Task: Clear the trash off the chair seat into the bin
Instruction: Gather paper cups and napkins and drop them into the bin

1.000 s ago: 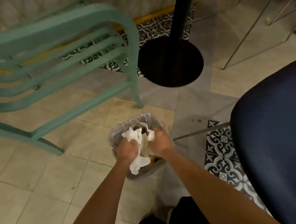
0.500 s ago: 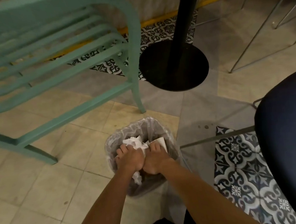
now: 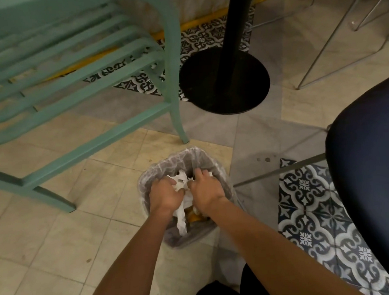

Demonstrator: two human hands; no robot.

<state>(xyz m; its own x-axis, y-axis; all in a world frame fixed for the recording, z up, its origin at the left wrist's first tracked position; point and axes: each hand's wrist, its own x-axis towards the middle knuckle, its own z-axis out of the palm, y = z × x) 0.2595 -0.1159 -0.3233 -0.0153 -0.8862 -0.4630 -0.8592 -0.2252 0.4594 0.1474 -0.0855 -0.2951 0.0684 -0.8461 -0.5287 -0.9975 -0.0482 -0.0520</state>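
Note:
A small bin lined with a translucent bag stands on the tiled floor right in front of me. Both my hands are down in its mouth. My left hand grips crumpled white tissue paper, and a strip of it hangs below the hand into the bin. My right hand curls its fingers over the same wad from the right. Some orange scraps lie deeper in the bin. At the right edge is the dark blue chair seat; the part in view is bare.
A teal metal chair stands at the left, one leg just beyond the bin. A black table post and its round base are behind the bin. Thin metal chair legs cross the patterned tiles at the right.
Both hands have pushed the tissue wad lower into the bin's mouth and have moved slightly apart. The view has shifted closer over the bin.

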